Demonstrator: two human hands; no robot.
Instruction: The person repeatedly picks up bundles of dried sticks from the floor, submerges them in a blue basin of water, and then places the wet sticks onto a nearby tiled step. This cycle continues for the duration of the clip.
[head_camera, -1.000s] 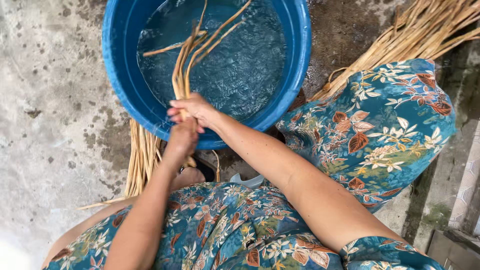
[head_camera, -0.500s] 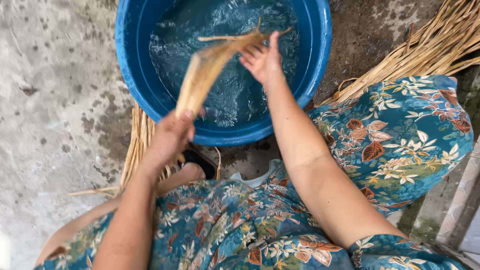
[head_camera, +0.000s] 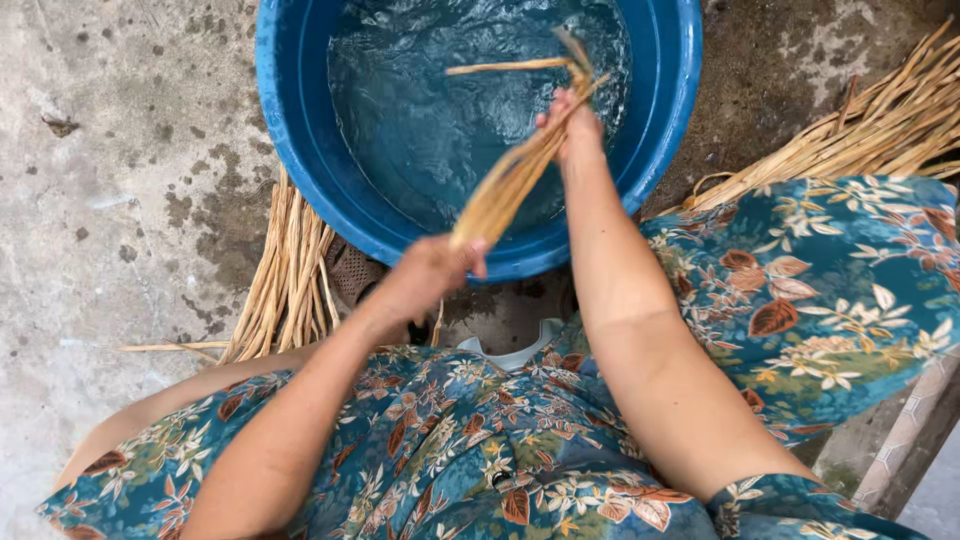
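No packages, labels, signs or screens anywhere in this shot, honestly. Nothing boxed, bagged, tagged or lit up shows in the view.
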